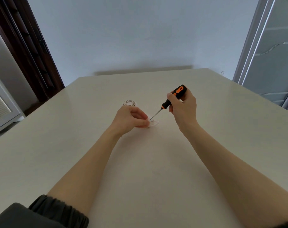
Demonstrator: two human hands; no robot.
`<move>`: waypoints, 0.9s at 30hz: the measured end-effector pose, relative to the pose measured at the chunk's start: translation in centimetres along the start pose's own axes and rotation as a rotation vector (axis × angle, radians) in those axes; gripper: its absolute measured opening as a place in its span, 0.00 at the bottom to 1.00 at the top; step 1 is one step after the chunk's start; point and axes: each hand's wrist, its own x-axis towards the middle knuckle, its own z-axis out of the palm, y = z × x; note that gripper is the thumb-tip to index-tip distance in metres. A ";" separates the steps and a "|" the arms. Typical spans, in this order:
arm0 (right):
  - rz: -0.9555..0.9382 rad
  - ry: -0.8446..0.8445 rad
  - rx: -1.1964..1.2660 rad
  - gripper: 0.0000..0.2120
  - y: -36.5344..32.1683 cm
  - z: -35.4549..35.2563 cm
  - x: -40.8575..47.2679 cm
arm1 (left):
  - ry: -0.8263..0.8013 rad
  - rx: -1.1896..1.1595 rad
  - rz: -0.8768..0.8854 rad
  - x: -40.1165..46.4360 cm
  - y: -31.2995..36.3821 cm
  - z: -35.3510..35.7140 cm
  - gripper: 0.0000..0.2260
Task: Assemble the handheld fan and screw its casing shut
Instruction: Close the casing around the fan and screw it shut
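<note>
1. Pale blue-grey wall rises behind a cream counter; a dark door frame stands at the left and a glass panel at the right.
2. Near the middle of the counter lies a small white fan casing piece, resting on the surface.
3. The left hand pinches the casing's left edge, its fingers curled onto it.
4. The right hand grips a black-and-orange screwdriver, fingers wrapped round the handle.
5. The screwdriver slants down and to the left, its metal tip meeting the casing just beside the left fingertips.
6. A round white fan grille lies flat on the counter just beyond the left hand, apart from the casing.
7. A dark sleeve is pushed up on the left forearm.
</note>
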 end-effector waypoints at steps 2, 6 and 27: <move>-0.001 -0.010 -0.006 0.04 0.0 0.1 -0.1 | 0.004 0.016 0.007 -0.1 0.1 0.1 0.07; -0.003 -0.017 -0.003 0.05 0.0 0.2 -0.1 | 0.023 0.061 0.030 0.0 0.1 0.1 0.10; -0.059 -0.150 -0.050 0.06 -1.1 0.4 -0.9 | 0.043 0.114 0.106 0.0 0.4 0.4 0.09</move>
